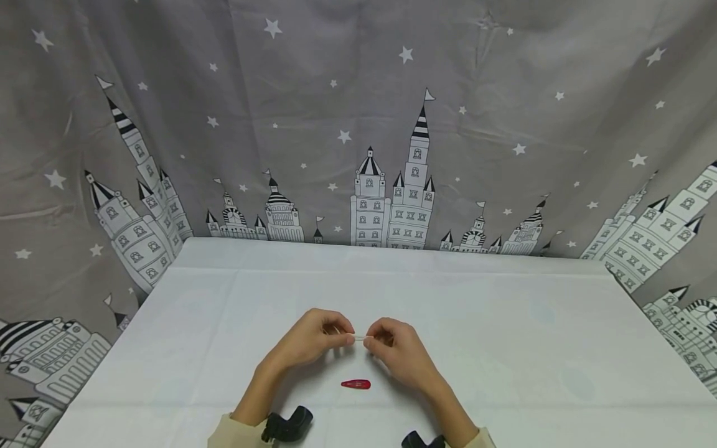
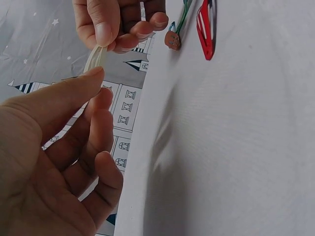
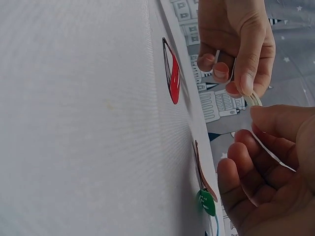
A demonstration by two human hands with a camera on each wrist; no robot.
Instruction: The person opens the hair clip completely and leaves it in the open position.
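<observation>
Room of unclear kind, grey castle-print curtain behind, white cloth-covered table

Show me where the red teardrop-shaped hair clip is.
In the head view, the red clip lies low centre on the white cloth, just below the left hand and right hand.

Hair clip on table, before left hand and right hand, backdrop behind

The head camera looks forward and down from above the table, taking in the curtain behind. The left wrist camera looks from close by across the left hand toward the right hand; the right wrist camera, equally near, faces oppositely. Both share the red clip, seeing the table sideways.
</observation>
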